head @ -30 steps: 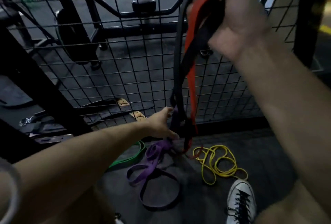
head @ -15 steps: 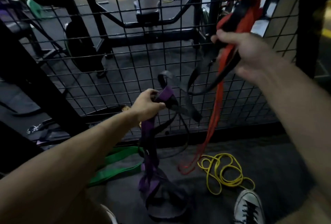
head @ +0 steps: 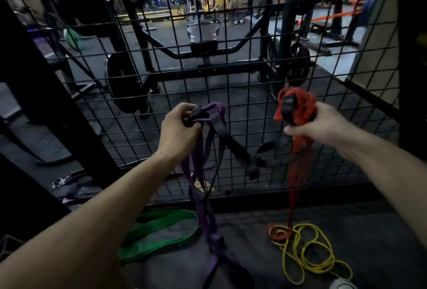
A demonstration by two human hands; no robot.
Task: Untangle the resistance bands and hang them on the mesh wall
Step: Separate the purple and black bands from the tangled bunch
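Observation:
My left hand [head: 179,130] grips the top of a purple band [head: 198,187], which hangs down to the floor twisted with a black band. My right hand [head: 317,124] grips a bunched red band [head: 297,106] together with a black band end; the red band drops to the floor. A wide black band [head: 233,148] sags between the two hands, knotted in the middle. The black mesh wall [head: 231,90] stands right behind the bands.
A green band [head: 159,231] lies on the floor at lower left and a thin yellow band [head: 309,254] is coiled at lower right beside my white shoe [head: 342,284]. A dark post [head: 46,94] slants on the left. Gym machines stand behind the mesh.
My right hand has come down from high up to the level of my left. My left hand has lifted the purple band off the floor, and the hands have drawn apart.

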